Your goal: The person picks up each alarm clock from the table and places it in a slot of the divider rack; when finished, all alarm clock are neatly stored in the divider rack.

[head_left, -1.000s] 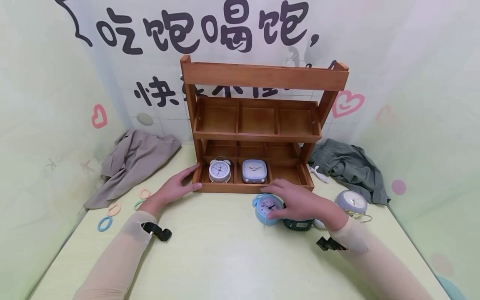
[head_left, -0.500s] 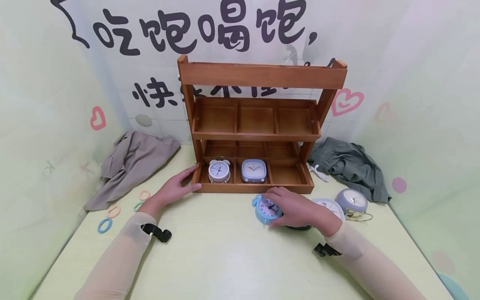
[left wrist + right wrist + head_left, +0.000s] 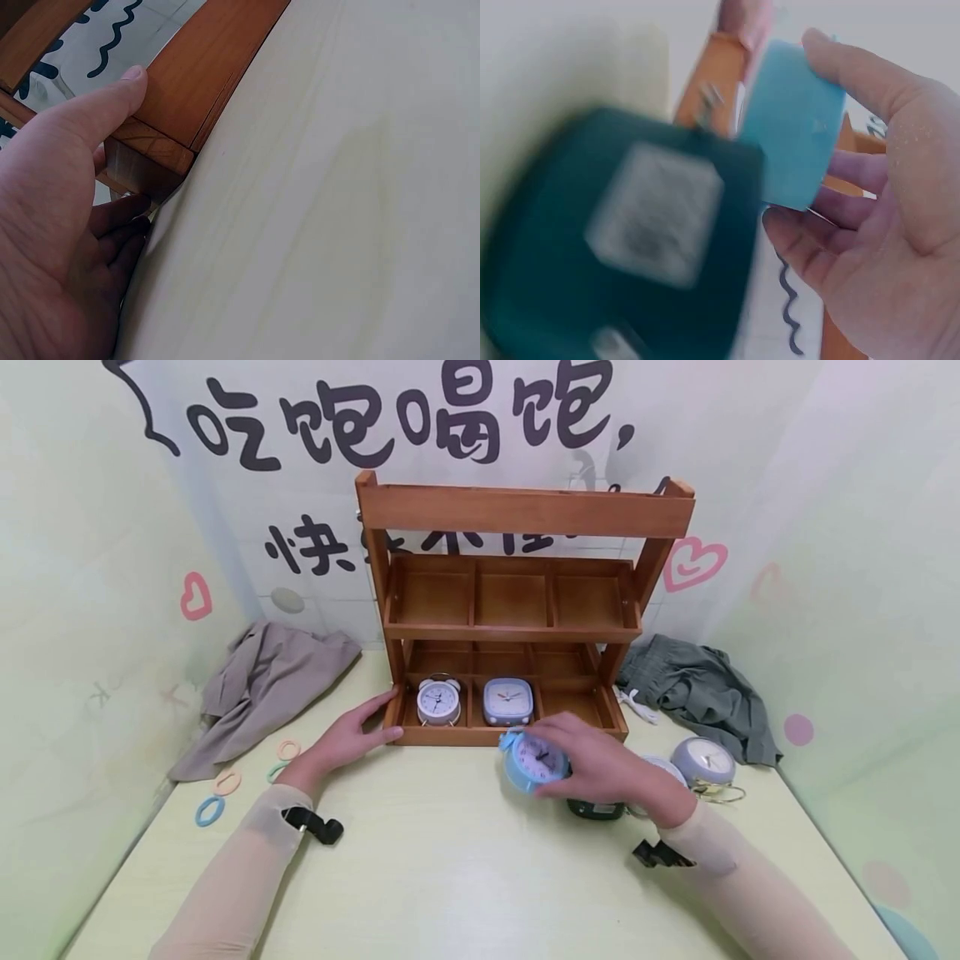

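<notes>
My right hand (image 3: 588,760) pinches a light blue alarm clock (image 3: 531,762) between thumb and fingers, tilted, in front of the wooden shelf's (image 3: 528,512) lower tier. From the right wrist view the light blue alarm clock (image 3: 793,124) shows its smooth back. Close under that hand stands a dark green clock (image 3: 622,232) with a label on its back, partly hidden in the head view. My left hand (image 3: 352,737) grips the shelf's lower left corner, thumb (image 3: 112,105) on the front rail and fingers round the side. A white twin-bell clock (image 3: 438,702) and a periwinkle square clock (image 3: 508,702) sit in the left and middle lower compartments.
A lavender clock (image 3: 703,762) and a partly hidden pale clock (image 3: 666,768) are right of my right hand. Grey cloth (image 3: 281,681) lies left of the shelf, dark green cloth (image 3: 701,693) right. Several coloured rings (image 3: 210,810) lie at the left.
The right hand has taken hold of the light blue alarm clock and raised it off the table, tilting it toward the shelf. The left hand stays put.
</notes>
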The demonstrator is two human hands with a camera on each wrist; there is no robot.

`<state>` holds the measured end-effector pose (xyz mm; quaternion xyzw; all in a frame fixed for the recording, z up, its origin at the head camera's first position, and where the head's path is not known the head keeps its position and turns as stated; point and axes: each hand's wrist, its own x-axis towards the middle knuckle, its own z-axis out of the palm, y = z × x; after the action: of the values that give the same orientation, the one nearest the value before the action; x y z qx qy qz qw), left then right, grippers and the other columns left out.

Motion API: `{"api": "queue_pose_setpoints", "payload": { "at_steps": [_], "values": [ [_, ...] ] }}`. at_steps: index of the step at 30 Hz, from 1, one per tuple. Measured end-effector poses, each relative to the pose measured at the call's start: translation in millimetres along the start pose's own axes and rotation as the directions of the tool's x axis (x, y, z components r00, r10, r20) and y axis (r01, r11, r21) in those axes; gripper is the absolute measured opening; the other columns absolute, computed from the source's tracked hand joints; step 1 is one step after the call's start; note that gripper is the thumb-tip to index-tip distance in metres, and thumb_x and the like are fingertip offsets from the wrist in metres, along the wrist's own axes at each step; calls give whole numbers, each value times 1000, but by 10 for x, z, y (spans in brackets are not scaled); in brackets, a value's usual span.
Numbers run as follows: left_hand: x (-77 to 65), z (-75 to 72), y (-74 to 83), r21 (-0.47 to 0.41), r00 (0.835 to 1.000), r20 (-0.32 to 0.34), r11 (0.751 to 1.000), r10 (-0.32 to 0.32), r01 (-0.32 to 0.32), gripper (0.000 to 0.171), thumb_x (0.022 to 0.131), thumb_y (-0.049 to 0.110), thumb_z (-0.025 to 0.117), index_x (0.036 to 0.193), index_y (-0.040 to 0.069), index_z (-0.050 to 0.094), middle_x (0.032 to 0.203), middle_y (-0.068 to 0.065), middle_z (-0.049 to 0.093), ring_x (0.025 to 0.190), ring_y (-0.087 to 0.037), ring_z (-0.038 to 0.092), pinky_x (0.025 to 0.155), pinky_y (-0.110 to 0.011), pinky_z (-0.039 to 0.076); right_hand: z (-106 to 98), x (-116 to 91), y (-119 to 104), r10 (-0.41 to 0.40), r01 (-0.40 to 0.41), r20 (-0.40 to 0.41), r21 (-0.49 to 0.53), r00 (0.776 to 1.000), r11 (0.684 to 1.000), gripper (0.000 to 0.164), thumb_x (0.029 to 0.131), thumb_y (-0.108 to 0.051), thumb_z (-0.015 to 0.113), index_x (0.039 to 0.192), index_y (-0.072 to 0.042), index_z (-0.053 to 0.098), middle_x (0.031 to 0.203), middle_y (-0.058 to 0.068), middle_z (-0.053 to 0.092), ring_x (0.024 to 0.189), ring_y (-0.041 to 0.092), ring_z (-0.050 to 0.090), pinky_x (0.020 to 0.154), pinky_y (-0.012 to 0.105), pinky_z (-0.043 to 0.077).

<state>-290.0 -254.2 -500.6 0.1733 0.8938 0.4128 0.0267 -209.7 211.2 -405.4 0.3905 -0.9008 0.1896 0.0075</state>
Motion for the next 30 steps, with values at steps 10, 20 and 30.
{"api": "queue_pose_setpoints", "payload": {
  "at_steps": [10,20,30],
  "values": [
    [-24,-7,4,-7,1000,-1,1000,-2,2,86,103,54,79,175,34,38,181,-2,35,168,-36,26,135,-61,21,-418,214,579,250,-259,-87,-110,964,960,92,90,-48,94,162,-5,55,154,19,57,135,37,50,103,58,60],
    [-22,-12,42,-9,1000,2,1000,-1,1,86,103,55,79,176,34,38,181,-3,35,167,-37,27,135,-62,21,-350,393,943,372,-372,-37,-176,928,911,93,91,-49,93,163,-4,53,166,25,48,146,47,44,115,69,50],
    [12,0,-4,-4,1000,-1,1000,2,-2,86,103,57,78,176,35,37,181,-3,35,167,-36,27,135,-62,22,-191,471,964,401,-394,-11,-222,916,892,96,89,-45,95,165,-5,51,163,25,50,147,45,47,116,68,51]
  ]
}}
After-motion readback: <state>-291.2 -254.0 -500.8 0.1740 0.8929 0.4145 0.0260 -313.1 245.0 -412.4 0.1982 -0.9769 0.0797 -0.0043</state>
